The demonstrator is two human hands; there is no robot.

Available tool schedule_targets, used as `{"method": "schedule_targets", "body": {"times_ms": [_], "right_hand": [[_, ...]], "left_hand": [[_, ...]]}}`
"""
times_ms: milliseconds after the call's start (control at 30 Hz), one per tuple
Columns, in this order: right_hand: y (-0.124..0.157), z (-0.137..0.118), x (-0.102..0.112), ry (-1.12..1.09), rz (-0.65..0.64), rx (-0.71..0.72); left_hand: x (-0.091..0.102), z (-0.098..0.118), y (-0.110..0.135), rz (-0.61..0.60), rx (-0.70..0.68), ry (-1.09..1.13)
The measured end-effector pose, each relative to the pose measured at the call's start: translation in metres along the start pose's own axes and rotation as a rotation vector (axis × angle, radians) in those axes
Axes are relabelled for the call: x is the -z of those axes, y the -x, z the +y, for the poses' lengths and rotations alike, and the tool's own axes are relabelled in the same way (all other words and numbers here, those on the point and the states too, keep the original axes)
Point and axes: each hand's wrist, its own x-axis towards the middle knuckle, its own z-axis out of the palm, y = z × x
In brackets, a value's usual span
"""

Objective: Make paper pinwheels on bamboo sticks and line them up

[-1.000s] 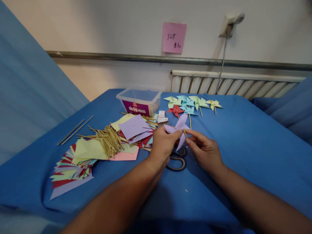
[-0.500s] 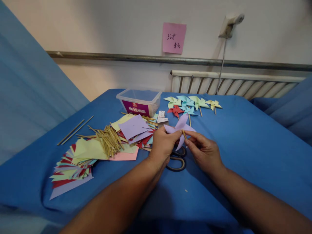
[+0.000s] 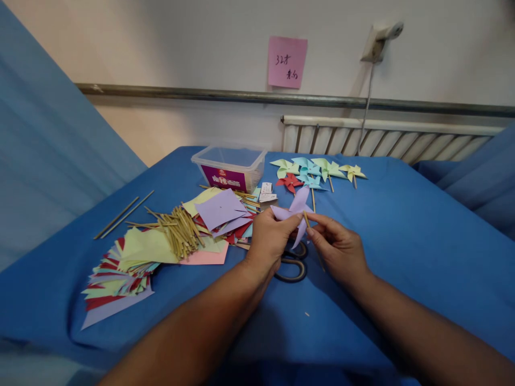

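Note:
My left hand (image 3: 269, 238) pinches the centre of a lilac paper pinwheel (image 3: 296, 207), held a little above the blue cloth (image 3: 402, 230). My right hand (image 3: 338, 247) is closed on a thin wooden stick (image 3: 307, 220), whose upper end meets the pinwheel's middle. The two hands nearly touch. Black-handled scissors (image 3: 292, 266) lie on the cloth right under them, partly hidden by my left hand.
Several finished pinwheels (image 3: 317, 172) lie at the back. A clear plastic box (image 3: 229, 166) stands behind a heap of coloured paper (image 3: 219, 214) and short sticks (image 3: 181, 229). Cut paper pieces (image 3: 116, 276) are stacked at left, two long sticks (image 3: 123, 214) beyond them. A radiator (image 3: 386, 138) lines the wall.
The stick's tip dipped toward the pinwheel's centre half a second ago and now stands slightly higher again. The hands have barely shifted otherwise.

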Motion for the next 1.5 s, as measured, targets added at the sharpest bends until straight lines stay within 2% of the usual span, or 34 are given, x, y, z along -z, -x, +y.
{"method": "schedule_targets", "body": {"times_ms": [833, 1300, 1500], "right_hand": [[0.001, 0.003, 0.000, 0.050, -0.005, 0.072], [0.004, -0.006, 0.004, 0.357, 0.045, 0.276], [0.001, -0.011, 0.005, 0.535, 0.028, 0.384]], "left_hand": [[0.001, -0.002, -0.002, 0.012, -0.006, -0.051], [0.002, 0.000, 0.001, 0.067, -0.177, -0.269], [0.001, -0.002, -0.001, 0.081, -0.170, -0.252]]}}
